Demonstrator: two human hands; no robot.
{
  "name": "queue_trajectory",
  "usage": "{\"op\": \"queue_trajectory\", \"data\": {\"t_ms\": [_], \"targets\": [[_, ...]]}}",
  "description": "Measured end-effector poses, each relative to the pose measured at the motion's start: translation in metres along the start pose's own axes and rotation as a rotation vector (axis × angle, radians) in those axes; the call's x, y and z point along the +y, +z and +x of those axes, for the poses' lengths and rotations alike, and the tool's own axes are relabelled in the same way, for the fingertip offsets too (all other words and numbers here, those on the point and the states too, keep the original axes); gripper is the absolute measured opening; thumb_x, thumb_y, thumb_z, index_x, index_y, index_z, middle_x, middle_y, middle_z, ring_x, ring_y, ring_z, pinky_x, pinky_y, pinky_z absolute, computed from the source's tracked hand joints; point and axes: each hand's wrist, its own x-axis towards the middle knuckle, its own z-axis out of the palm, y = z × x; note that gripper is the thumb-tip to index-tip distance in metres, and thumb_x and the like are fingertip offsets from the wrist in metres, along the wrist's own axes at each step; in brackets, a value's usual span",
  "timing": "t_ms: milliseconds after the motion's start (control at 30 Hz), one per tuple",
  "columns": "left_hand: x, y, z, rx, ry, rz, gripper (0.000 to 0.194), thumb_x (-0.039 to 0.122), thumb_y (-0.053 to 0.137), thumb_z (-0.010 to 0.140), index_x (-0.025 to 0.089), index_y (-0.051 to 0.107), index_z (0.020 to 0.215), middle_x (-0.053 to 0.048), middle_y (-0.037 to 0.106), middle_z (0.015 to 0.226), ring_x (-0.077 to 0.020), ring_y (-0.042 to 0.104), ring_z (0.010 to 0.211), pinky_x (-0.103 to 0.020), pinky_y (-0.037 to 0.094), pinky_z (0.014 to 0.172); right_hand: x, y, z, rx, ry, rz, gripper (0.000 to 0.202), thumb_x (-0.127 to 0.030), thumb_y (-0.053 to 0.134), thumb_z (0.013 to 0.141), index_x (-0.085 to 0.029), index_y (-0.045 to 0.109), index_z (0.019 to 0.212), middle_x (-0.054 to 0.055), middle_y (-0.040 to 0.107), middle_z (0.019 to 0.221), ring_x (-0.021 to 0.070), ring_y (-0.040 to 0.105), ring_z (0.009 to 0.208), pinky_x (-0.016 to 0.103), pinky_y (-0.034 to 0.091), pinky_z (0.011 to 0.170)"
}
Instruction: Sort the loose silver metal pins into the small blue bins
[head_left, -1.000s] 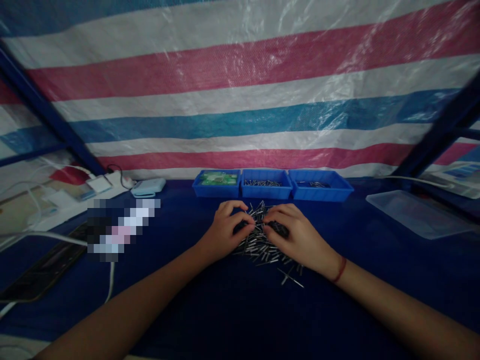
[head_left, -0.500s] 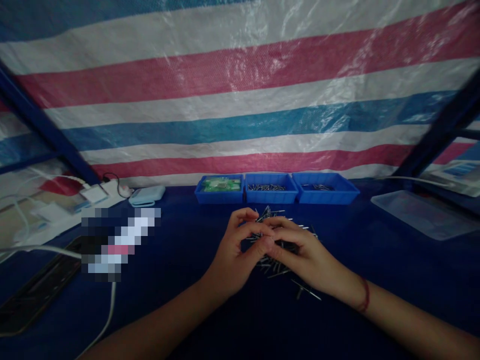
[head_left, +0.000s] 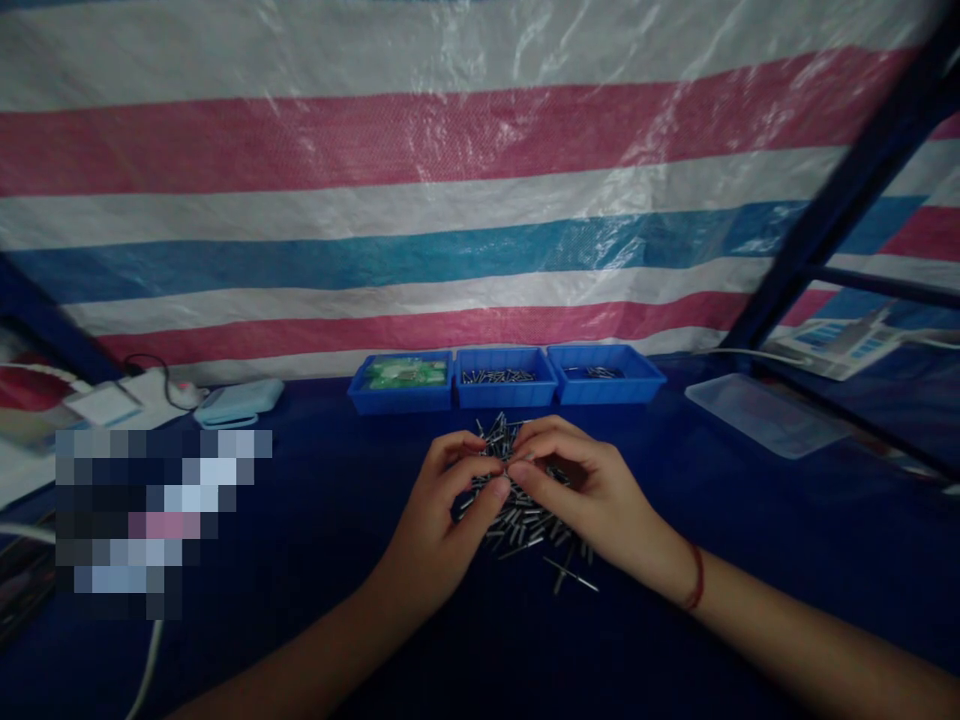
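A loose pile of thin metal pins (head_left: 525, 515) lies on the dark blue table (head_left: 450, 650). Over its left side is my left hand (head_left: 457, 500), thumb and forefinger pinched together. My right hand (head_left: 574, 470) comes in from the right, its thumb and forefinger also pinched, with the fingertips of both hands nearly meeting. Whatever is between the fingertips is too small to make out. A few pins lie apart, nearer the front edge of the pile.
Three blue bins stand behind the pile: one with green packets (head_left: 405, 373), a middle one (head_left: 506, 395) and a right one (head_left: 607, 390) with metal pins. A clear plastic lid (head_left: 765, 412) lies right; a light blue case (head_left: 240, 400) and cables lie left.
The whole view has shifted, so the bins and hands appear further left. My hands' fingertips have drawn slightly apart, and more of the pile shows between and below them.
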Motion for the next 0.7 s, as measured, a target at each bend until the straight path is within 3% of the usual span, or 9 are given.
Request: {"op": "queue_trajectory", "data": {"t_ms": [700], "targets": [[0.0030, -0.0015, 0.0013, -0.026, -0.021, -0.022, 0.008, 0.025, 0.053, 0.086, 0.024, 0.060, 0.091, -0.005, 0.047, 0.109, -0.0193, 0.052, 0.099, -0.036, 0.048, 0.079, -0.0020, 0.0011, -0.0051, 0.012, -0.010, 0.004, 0.009, -0.018, 0.061, 0.081, -0.024, 0.063, 0.087, 0.001, 0.058, 0.088, 0.0140, 0.059, 0.083, 0.030, 0.049, 0.070]]}}
